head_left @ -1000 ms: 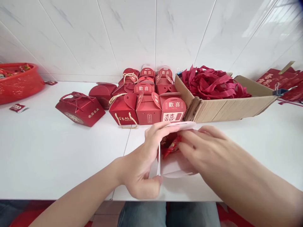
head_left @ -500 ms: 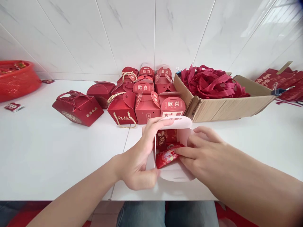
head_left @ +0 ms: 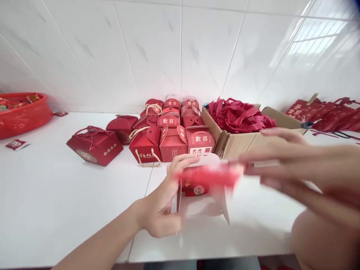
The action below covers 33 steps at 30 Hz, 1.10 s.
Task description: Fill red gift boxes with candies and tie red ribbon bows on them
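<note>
An open box [head_left: 201,208] with a white inside stands near the front of the table, its flaps raised. My left hand [head_left: 164,204] grips its left side, fingers over the top flap and thumb low in front. Red packets [head_left: 197,187] lie inside the box. Smeared by motion, a red packet [head_left: 213,177] hangs across the box's opening, its right end at the fingertips of my right hand [head_left: 295,165]. That hand is blurred too, to the right of the box and in front of the cardboard carton.
Several closed red boxes [head_left: 173,144] stand in rows behind. A cardboard carton [head_left: 239,144] holds red ribbons [head_left: 239,116]. A red-handled box [head_left: 95,146] and red basin [head_left: 25,116] are at left; red bags [head_left: 332,112] lie far right.
My right hand has come out of the box and moved right, with a red packet at its fingertips. My left hand keeps its grip on the box. The view has tilted up.
</note>
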Each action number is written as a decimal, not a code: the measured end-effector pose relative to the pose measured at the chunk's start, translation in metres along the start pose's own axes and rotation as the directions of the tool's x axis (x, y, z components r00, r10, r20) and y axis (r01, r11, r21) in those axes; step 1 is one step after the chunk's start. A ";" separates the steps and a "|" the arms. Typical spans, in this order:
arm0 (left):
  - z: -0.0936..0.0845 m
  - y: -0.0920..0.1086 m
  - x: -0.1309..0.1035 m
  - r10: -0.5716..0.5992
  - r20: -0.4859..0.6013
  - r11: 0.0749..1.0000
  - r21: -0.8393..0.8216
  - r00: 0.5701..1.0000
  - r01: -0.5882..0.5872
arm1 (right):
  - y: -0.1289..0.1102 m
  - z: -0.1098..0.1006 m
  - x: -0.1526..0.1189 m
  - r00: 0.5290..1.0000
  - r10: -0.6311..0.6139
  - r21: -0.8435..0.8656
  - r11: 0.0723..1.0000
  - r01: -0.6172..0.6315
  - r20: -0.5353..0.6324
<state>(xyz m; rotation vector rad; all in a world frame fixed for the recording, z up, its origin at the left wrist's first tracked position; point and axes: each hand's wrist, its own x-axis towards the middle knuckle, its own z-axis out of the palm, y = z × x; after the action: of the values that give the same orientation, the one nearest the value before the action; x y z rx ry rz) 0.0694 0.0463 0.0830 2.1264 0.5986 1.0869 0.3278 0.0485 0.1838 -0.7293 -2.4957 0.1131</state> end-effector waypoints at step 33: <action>-0.006 -0.004 0.003 -0.253 -0.106 0.961 -0.140 0.962 0.238 | 0.085 0.025 0.048 0.645 0.730 0.974 0.186 0.131 -0.226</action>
<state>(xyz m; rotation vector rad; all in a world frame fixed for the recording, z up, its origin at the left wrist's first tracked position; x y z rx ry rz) 0.0658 0.0529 0.0841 1.8309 0.8076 1.0898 0.3214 0.1477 0.1656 -0.5480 -1.0143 1.2267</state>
